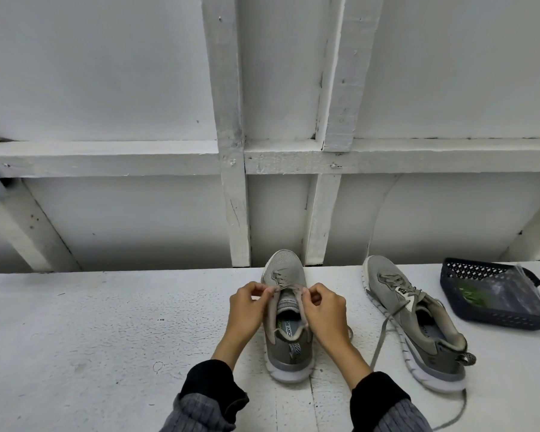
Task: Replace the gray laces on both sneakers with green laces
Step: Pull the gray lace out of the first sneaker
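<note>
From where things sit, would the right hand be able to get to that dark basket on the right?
Probably yes, once it lets go. The right hand is pinching the gray lace on the middle sneaker. The basket lies on the same side, beyond the second sneaker, which it could pass over.

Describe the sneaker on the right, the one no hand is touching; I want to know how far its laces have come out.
The right sneaker is gray mesh with a thick white sole, lying tilted on the white table, toe pointing away, beside the dark basket. Its gray lace remains threaded through the eyelets, untied, with loose ends trailing across the table toward the near edge. Neither hand touches it.
</note>
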{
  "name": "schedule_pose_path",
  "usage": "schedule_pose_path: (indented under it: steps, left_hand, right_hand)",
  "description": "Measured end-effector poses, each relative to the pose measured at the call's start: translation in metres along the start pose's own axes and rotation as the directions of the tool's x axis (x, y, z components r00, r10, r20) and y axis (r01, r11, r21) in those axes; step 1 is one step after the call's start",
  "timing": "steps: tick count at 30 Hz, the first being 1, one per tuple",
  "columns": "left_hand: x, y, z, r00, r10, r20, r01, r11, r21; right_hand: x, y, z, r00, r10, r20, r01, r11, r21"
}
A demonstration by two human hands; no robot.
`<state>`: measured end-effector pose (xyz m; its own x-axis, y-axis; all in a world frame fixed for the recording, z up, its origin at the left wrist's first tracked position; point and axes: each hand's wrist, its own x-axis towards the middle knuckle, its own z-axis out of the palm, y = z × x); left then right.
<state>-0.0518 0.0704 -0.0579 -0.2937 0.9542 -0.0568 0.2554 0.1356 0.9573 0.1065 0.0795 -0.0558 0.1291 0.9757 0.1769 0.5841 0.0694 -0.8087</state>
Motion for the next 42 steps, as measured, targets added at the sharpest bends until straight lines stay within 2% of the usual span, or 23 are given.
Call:
schedule_pose_path:
  steps: [3,6,8,10,13,16,19,21,22,24,25,27,29,31,33,34,36,38,40,42]
  left_hand:
    - [0.002,-0.002,-0.003,0.987,-0.149,0.058,0.158,0.968,-0.197]
    - [0.001,0.001,-0.007,0.963,-0.243,0.117,0.268,0.911,-0.313]
    - [0.0,0.004,-0.01,0.951,-0.271,0.151,0.308,0.874,-0.376]
    - [0.001,0.005,-0.011,0.942,-0.294,0.163,0.336,0.85,-0.405]
    - [-0.002,0.006,-0.008,0.933,-0.313,0.179,0.361,0.818,-0.448]
    - [-0.004,0.007,-0.008,0.929,-0.317,0.19,0.37,0.786,-0.495]
    - [-0.005,0.008,-0.009,0.927,-0.321,0.192,0.374,0.788,-0.488]
    - [-0.005,0.007,-0.009,0.927,-0.325,0.185,0.374,0.795,-0.477]
    - [-0.004,0.007,-0.01,0.927,-0.326,0.183,0.374,0.796,-0.475]
    - [-0.005,0.006,-0.009,0.926,-0.326,0.188,0.376,0.799,-0.468]
    - [-0.005,0.006,-0.009,0.926,-0.325,0.192,0.378,0.801,-0.464]
    - [-0.005,0.006,-0.008,0.926,-0.322,0.199,0.379,0.802,-0.463]
    - [-0.005,0.005,-0.007,0.924,-0.322,0.204,0.381,0.793,-0.475]
    - [-0.005,0.004,-0.008,0.925,-0.322,0.202,0.38,0.783,-0.493]
    - [-0.006,0.003,-0.007,0.929,-0.317,0.191,0.37,0.78,-0.504]
    - [-0.006,0.002,-0.007,0.931,-0.315,0.184,0.365,0.781,-0.507]
    - [-0.006,0.001,-0.006,0.932,-0.317,0.179,0.363,0.777,-0.514]
    - [-0.006,0.001,-0.004,0.93,-0.32,0.181,0.366,0.766,-0.528]
    - [-0.006,0.002,-0.003,0.93,-0.326,0.173,0.366,0.758,-0.539]
    - [-0.006,0.002,-0.002,0.93,-0.332,0.159,0.363,0.751,-0.551]
  right_hand:
    - [-0.002,0.0,0.003,0.992,0.117,-0.051,-0.114,0.992,0.06]
    - [-0.001,-0.005,0.002,0.993,0.117,-0.018,-0.116,0.991,0.064]
    - [0.001,-0.012,-0.002,0.998,0.052,0.041,-0.055,0.996,0.067]
    - [0.005,-0.019,-0.005,0.995,-0.072,0.075,0.066,0.995,0.077]
    - [0.011,-0.03,-0.003,0.952,-0.264,0.156,0.273,0.961,-0.038]
    - [0.015,-0.037,0.002,0.902,-0.3,0.312,0.38,0.894,-0.239]
    - [0.014,-0.035,0.006,0.895,-0.308,0.322,0.41,0.852,-0.325]
    - [0.013,-0.035,0.004,0.926,-0.285,0.247,0.353,0.884,-0.307]
    - [0.014,-0.035,0.002,0.956,-0.235,0.173,0.274,0.928,-0.252]
    - [0.016,-0.033,-0.001,0.999,-0.043,0.002,0.043,0.998,-0.054]
    - [0.018,-0.03,-0.003,0.996,0.071,-0.05,-0.069,0.997,0.04]
    - [0.017,-0.025,-0.004,0.981,0.185,-0.066,-0.182,0.983,0.038]
    - [0.011,-0.026,-0.005,0.993,0.08,-0.085,-0.084,0.995,-0.051]
    - [0.006,-0.037,-0.007,0.987,-0.143,-0.071,0.136,0.986,-0.096]
    - [0.006,-0.047,-0.005,0.946,-0.315,0.073,0.323,0.934,-0.155]
    - [0.008,-0.047,-0.002,0.92,-0.357,0.162,0.385,0.901,-0.201]
    - [0.009,-0.042,0.002,0.888,-0.362,0.283,0.442,0.842,-0.309]
    - [0.011,-0.035,0.004,0.877,-0.346,0.332,0.46,0.804,-0.377]
    - [0.012,-0.033,0.004,0.867,-0.371,0.334,0.483,0.79,-0.378]
    - [0.013,-0.035,0.002,0.899,-0.363,0.245,0.423,0.866,-0.268]
